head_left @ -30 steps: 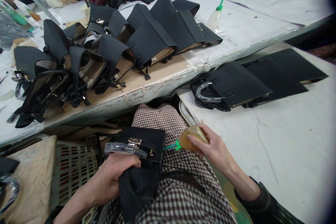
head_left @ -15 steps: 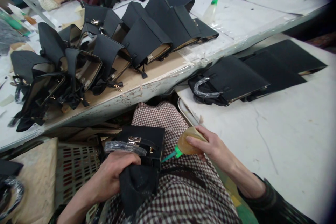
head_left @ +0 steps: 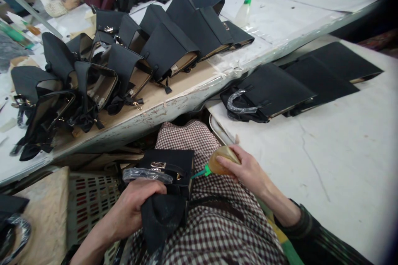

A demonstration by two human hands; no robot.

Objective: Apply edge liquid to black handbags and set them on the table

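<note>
Resting on the checked lap at lower centre of the frame: one small black handbag (head_left: 169, 169), gold clasp facing up, its handle wrapped in clear plastic. Left hand (head_left: 132, 209), lower left of centre, fingers curled closed around the handbag's black flap and lower body, thumb lying just under the wrapped handle. Right hand (head_left: 245, 169), right of centre, fingers wrapped closed round a squeeze bottle (head_left: 219, 163) of amber glue; the bottle's green nozzle points left and its tip touches the handbag's right side edge. Upper left and centre: a row of black handbags (head_left: 124, 62), open and leaning on one another, on a worn workbench (head_left: 174, 95). Upper centre, behind that row: a second bottle (head_left: 244, 10) with a green nozzle, standing upright on the white surface. Right half: a white table (head_left: 326, 149) bearing flat black bags (head_left: 280, 91), the nearest with a plastic-wrapped handle. Lower left: a slatted crate (head_left: 90, 203) beside the lap. Upper left corner: another person's hand (head_left: 71, 2), well apart.
</note>
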